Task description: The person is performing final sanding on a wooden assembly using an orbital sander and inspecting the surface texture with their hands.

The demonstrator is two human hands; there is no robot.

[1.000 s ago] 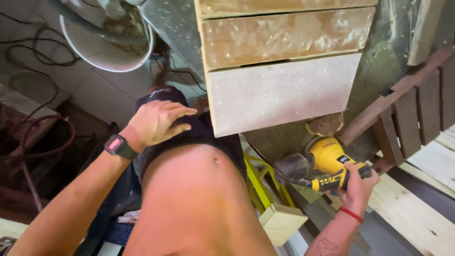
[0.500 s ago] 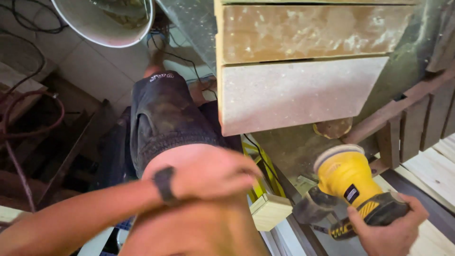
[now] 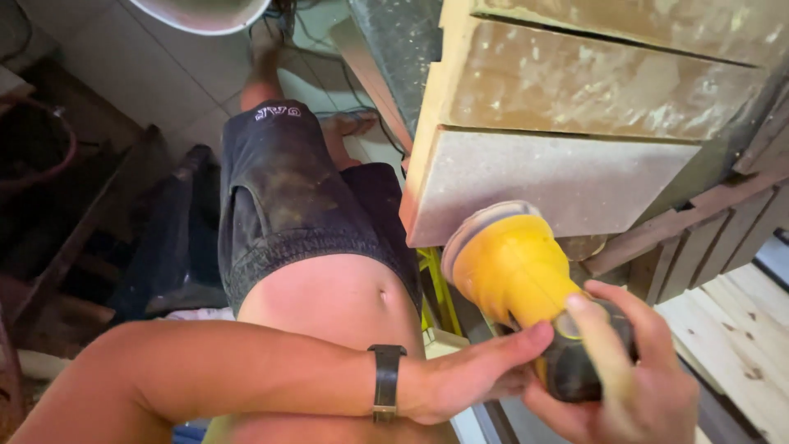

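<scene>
Sander point(image 3: 509, 263) | both grips closed on it now | left hand point(image 3: 468, 374) newly joined right hand point(image 3: 625, 370)

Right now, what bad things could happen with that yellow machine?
The yellow sander has its round pad right beside the corner of the pale board, so it might catch and kick. Both the left hand and right hand hold it close behind the pad, so fingers could slip forward. Sawdust may fly upward.

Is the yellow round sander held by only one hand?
No, both the left hand and the right hand grip the yellow round sander at its dark rear end.
</scene>
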